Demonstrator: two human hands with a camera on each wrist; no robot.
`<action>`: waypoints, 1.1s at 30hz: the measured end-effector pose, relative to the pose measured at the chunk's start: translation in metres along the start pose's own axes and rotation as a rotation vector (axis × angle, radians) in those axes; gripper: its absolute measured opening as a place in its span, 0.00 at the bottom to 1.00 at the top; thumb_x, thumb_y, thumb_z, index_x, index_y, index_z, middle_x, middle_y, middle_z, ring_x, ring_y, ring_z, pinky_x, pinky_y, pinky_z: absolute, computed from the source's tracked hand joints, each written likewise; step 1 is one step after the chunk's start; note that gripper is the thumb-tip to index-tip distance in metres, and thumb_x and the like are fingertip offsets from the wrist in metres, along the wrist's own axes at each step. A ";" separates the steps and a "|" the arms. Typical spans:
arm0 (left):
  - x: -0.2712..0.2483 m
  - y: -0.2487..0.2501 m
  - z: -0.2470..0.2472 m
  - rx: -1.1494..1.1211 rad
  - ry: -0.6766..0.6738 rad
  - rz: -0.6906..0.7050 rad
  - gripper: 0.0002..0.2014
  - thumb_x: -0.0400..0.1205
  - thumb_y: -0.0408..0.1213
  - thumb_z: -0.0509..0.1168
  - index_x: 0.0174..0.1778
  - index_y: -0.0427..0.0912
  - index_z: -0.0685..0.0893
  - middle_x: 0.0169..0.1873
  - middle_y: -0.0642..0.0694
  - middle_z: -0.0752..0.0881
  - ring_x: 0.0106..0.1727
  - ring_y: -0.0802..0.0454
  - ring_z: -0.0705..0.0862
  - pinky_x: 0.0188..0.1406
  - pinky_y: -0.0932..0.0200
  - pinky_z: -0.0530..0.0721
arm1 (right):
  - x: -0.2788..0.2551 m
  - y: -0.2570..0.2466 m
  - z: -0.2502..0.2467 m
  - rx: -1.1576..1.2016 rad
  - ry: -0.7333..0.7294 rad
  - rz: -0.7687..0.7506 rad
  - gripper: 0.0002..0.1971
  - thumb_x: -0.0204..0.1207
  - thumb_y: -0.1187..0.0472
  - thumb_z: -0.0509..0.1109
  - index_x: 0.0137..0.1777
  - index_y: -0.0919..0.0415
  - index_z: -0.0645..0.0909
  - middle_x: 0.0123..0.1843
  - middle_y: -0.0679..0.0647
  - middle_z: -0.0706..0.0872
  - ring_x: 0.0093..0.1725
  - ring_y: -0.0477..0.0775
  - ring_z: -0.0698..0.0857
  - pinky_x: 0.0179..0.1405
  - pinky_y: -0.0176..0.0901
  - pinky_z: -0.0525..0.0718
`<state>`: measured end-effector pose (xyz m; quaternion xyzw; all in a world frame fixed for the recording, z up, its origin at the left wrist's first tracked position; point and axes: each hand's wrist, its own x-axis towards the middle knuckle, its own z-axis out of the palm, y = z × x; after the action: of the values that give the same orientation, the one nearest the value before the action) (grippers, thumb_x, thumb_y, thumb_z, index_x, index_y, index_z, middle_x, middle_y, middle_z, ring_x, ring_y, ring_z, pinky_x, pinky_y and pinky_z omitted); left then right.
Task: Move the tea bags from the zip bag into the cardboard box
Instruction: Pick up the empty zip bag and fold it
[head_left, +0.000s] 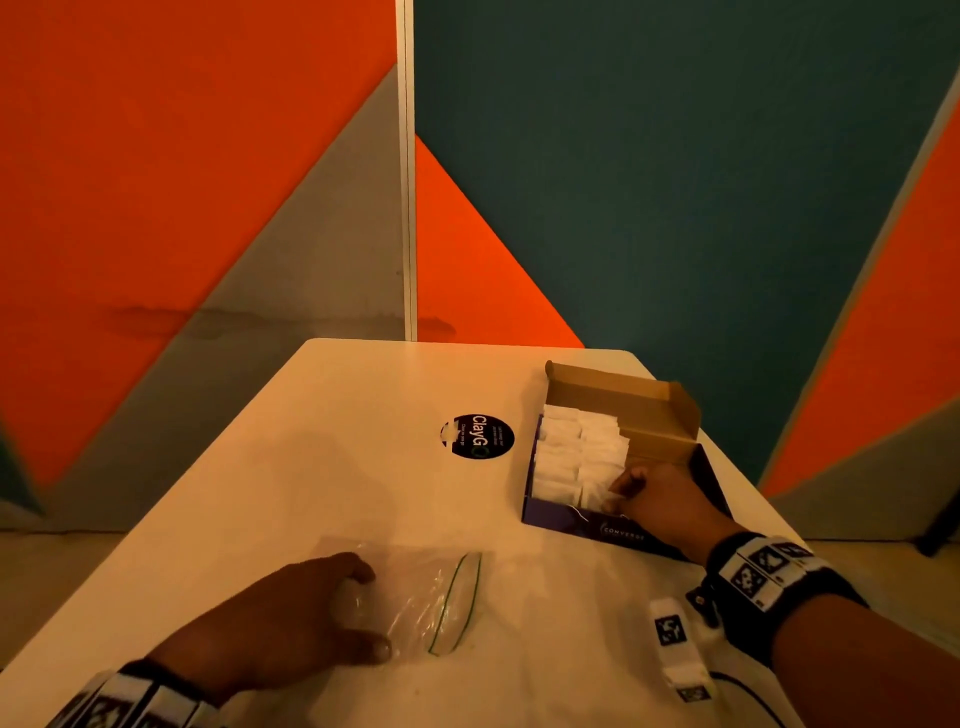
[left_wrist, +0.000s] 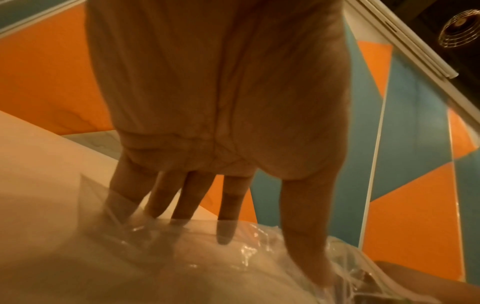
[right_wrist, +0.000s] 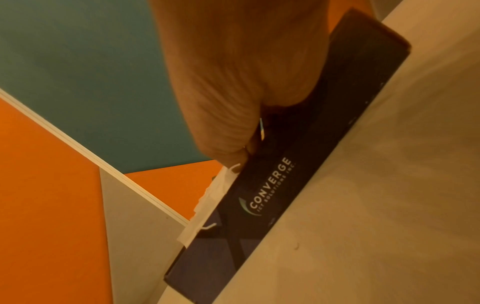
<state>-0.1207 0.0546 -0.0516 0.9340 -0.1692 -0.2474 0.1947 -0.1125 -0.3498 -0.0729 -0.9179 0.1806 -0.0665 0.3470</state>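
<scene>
A clear zip bag (head_left: 431, 597) with a green seal line lies flat near the front of the white table (head_left: 311, 467) and looks empty. My left hand (head_left: 374, 613) rests on its left end, and the straight fingers (left_wrist: 228, 216) press the plastic (left_wrist: 182, 246). At the right stands the dark cardboard box (head_left: 613, 530), its brown lid open and rows of white tea bags (head_left: 576, 457) inside. My right hand (head_left: 615, 496) reaches over the box's near wall (right_wrist: 285, 174) and pinches a tea bag at the near right corner. Tea bag edges (right_wrist: 215, 189) show above the rim.
A round black sticker (head_left: 483, 436) is stuck on the table left of the box. A white tagged strap with a cable (head_left: 675, 644) lies near the front right. Orange, grey and teal wall panels stand right behind the table's far edge.
</scene>
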 end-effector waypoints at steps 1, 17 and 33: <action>-0.002 0.002 0.001 -0.007 -0.027 -0.003 0.43 0.59 0.73 0.75 0.69 0.71 0.67 0.66 0.67 0.75 0.64 0.62 0.77 0.68 0.62 0.74 | -0.001 0.000 0.000 0.000 -0.002 0.001 0.05 0.75 0.64 0.76 0.41 0.53 0.88 0.46 0.48 0.88 0.50 0.50 0.85 0.59 0.48 0.83; -0.006 -0.003 -0.006 -0.005 0.264 0.076 0.05 0.84 0.49 0.65 0.49 0.64 0.86 0.54 0.64 0.86 0.54 0.67 0.83 0.55 0.71 0.79 | -0.108 -0.057 -0.008 0.627 0.095 0.004 0.06 0.80 0.63 0.72 0.52 0.50 0.84 0.54 0.43 0.85 0.53 0.49 0.85 0.52 0.49 0.86; -0.033 0.087 -0.004 -1.369 0.267 0.391 0.24 0.81 0.54 0.59 0.62 0.41 0.87 0.55 0.31 0.89 0.48 0.30 0.85 0.48 0.36 0.82 | -0.148 -0.118 0.010 0.766 -0.202 -0.113 0.06 0.81 0.67 0.71 0.52 0.60 0.88 0.43 0.57 0.94 0.35 0.52 0.89 0.43 0.48 0.88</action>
<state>-0.1652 -0.0060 0.0032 0.5776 -0.1150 -0.1422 0.7956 -0.2135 -0.2060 -0.0021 -0.7324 0.0569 -0.0572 0.6760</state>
